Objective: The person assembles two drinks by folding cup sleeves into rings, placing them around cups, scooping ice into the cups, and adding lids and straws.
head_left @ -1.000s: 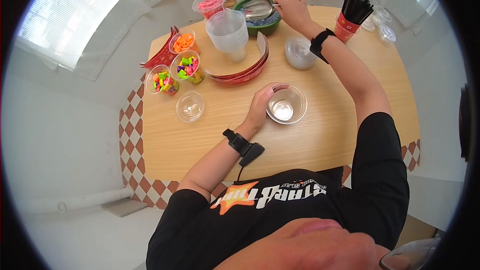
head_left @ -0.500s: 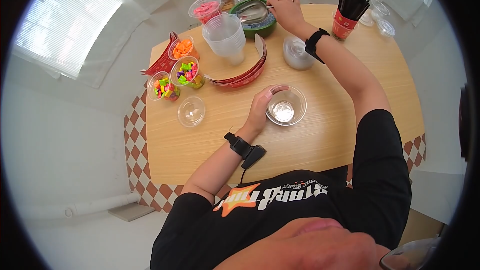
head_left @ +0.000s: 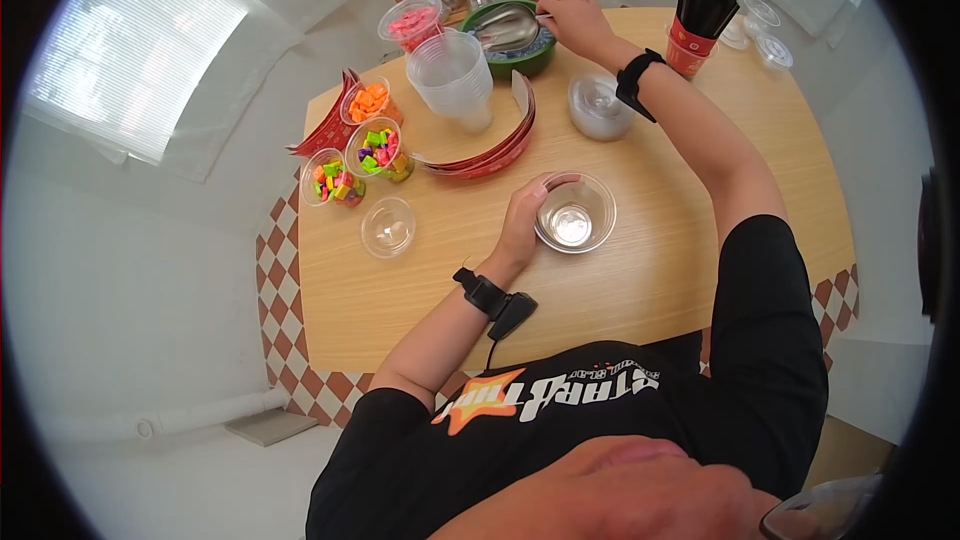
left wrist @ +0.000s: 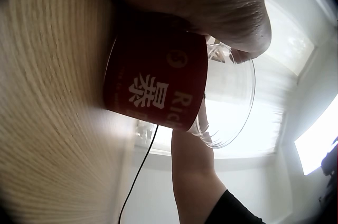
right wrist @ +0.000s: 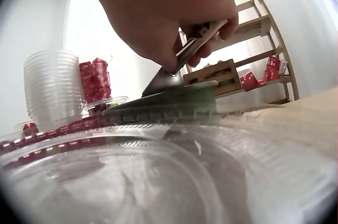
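Note:
My left hand [head_left: 520,225] is wrapped round the side of a clear plastic cup [head_left: 592,202] that stands on the table. In the left wrist view the cup wears a red printed sleeve [left wrist: 153,78], and its clear rim shows beyond. At the far edge of the table, my right hand [head_left: 582,25] grips the handle of a metal scoop [head_left: 508,30]. The scoop's bowl lies down in a green bowl [head_left: 530,65] with ice-like clear pieces. From the right wrist view, fingers and thumb close round the scoop's handle [right wrist: 195,44] above the green rim.
Left of the green bowl stand stacked clear cups [head_left: 448,75] and a tub of pink pieces [head_left: 412,25]. Tubs of orange [head_left: 368,102] and colourful pieces [head_left: 378,150] sit further left, near red sleeves [head_left: 485,160]. Stacked lids [head_left: 600,108] and black straws [head_left: 705,15] are on the right.
The scoop has tipped and shifted slightly within the green bowl, with my right hand still on its handle. My left hand stays at the cup. The head view has shifted a little.

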The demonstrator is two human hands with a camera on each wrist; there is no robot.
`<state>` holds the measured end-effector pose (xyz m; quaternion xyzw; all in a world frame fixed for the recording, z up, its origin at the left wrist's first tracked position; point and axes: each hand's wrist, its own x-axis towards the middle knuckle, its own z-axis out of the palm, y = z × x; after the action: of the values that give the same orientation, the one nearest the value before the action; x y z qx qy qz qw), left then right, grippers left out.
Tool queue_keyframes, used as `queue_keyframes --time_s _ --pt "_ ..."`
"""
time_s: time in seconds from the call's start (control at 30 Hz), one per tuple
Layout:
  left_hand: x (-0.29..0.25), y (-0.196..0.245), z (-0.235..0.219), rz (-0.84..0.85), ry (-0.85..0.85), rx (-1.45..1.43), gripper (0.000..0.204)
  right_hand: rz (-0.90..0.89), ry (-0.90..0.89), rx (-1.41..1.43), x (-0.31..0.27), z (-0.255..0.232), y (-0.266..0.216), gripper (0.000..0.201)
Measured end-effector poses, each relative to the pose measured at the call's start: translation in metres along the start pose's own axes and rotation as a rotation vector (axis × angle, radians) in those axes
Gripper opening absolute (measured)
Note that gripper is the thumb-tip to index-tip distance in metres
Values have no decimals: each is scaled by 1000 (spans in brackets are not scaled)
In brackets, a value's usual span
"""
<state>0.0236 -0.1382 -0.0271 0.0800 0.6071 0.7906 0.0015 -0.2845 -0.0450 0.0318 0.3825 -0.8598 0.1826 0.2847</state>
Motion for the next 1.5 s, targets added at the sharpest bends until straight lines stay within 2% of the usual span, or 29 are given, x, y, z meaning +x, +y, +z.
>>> queue_keyframes --time_s 0.03,0.17,0.23,0.27,0.33,0.43,0.47,0.53,0.63,0.67,0.73,0.87,0.93,1.03,1.07,1.13,1.23,1.27,1.33,1.37,1.43,1.47,1.5 --pt "0 0 0 -3 1 -6 59 89 -139 41 2 -1 2 15" --pt "0 0 0 -9 22 -9 59 55 -167 57 8 -22 10 14" --pt "1 -2 -1 10 6 10 59 -169 7 -77 13 -30 17 15" --pt "0 -3 -1 8 7 8 59 -169 5 -76 16 -34 19 15" --pt "1 -3 -2 29 -2 22 59 -276 3 -152 22 -42 21 14" --pt "1 -4 -2 29 -3 22 59 -330 -34 -76 27 -45 25 13" --pt "1 -4 -2 31 -3 22 59 -331 -34 -77 27 -46 27 13" --pt "1 -4 -2 22 7 12 59 -282 -151 0 28 -45 31 12" --pt "0 -3 -1 18 7 9 58 -300 -160 18 24 -43 30 13" --pt "1 -3 -1 18 8 9 58 -302 -161 18 24 -42 30 13" --pt "1 -3 -1 20 12 15 58 -432 -14 7 24 -40 30 15" --pt "1 -3 -1 32 10 21 59 -402 -59 64 20 -40 30 15" --pt "0 0 -1 40 9 49 59 -189 -243 83 19 -37 29 14" --pt "1 -2 -1 35 13 38 58 -100 -303 113 19 -26 26 15" --pt "1 -2 -1 35 15 38 58 -101 -304 114 18 -24 25 15" --pt "1 -2 -1 32 6 34 58 -243 -98 73 13 -18 24 16" --pt "1 -3 -2 54 6 63 57 -314 -2 -3 11 -16 22 18" --pt "0 -3 -2 49 9 62 57 -313 -5 2 9 -15 20 18" --pt "1 -2 -2 53 1 57 57 -111 -163 39 6 -17 18 18" --pt "1 -2 -1 55 -1 56 57 -111 -162 36 7 -18 17 18" --pt "0 -2 -1 40 4 42 57 153 -391 121 10 -18 13 17" --pt "0 -2 -2 40 5 43 57 152 -391 122 8 -17 14 17" --pt "1 -3 -2 44 3 52 57 8 -241 68 5 -15 15 17"
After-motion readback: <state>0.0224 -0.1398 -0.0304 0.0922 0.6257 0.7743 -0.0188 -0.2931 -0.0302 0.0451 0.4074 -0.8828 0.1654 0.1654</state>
